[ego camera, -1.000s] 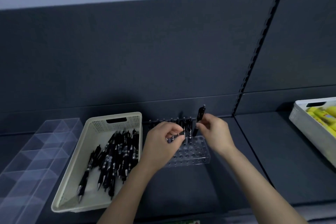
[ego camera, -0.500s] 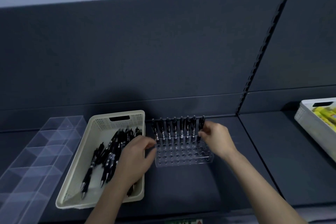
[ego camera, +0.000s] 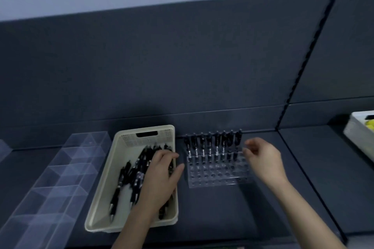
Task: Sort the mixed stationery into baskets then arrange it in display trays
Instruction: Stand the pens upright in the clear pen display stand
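Left hand (ego camera: 159, 176) lies in the cream basket (ego camera: 101, 198), fingers apart and flat on the loose black pens (ego camera: 129, 178), apparently selecting one. Right hand (ego camera: 263, 159) hovers empty, fingers loosely curled, beside the clear perforated rack (ego camera: 218, 176). Its back row holds upright pens (ego camera: 210, 143).

Basket (ego camera: 105, 198) of pens (ego camera: 139, 170) left of pen rack (ego camera: 218, 176), divider tray (ego camera: 50, 184) farther left.

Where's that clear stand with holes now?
In the head view the clear stand sits on the dark shelf, just right of the cream basket, between the left hand and right hand.
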Motion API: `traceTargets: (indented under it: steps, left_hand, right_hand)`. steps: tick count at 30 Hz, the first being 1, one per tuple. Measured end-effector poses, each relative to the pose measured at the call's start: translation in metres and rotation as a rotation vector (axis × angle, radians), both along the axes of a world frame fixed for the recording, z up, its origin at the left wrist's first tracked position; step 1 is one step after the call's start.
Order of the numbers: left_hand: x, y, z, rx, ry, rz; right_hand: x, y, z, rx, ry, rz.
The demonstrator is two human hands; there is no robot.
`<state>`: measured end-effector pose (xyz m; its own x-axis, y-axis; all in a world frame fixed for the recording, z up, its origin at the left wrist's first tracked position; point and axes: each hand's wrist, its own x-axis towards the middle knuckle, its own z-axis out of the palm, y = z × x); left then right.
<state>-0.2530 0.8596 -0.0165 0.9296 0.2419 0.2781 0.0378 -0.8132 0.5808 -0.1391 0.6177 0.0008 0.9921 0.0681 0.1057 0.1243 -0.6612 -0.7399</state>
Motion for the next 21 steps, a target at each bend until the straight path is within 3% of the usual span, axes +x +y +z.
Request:
traceTargets:
  steps: [3,7,12,21]
  left_hand:
    - [-0.004,0.025,0.000,-0.044,0.048,0.126]
    - [-0.010,0.055,-0.005,0.060,0.281,0.292]
    - [-0.015,0.066,-0.012,0.057,0.460,0.300]
    - [-0.008,0.077,0.001,0.073,0.657,0.367]
  right_hand:
    - [-0.019,0.010,0.007,0.078,0.037,0.063]
    - [-0.044,0.043,0.009,0.102,0.074,0.238]
    - [-0.060,0.084,0.001,0.041,0.080,0.392]
    - [-0.067,0.127,0.001,0.025,0.086,0.459]
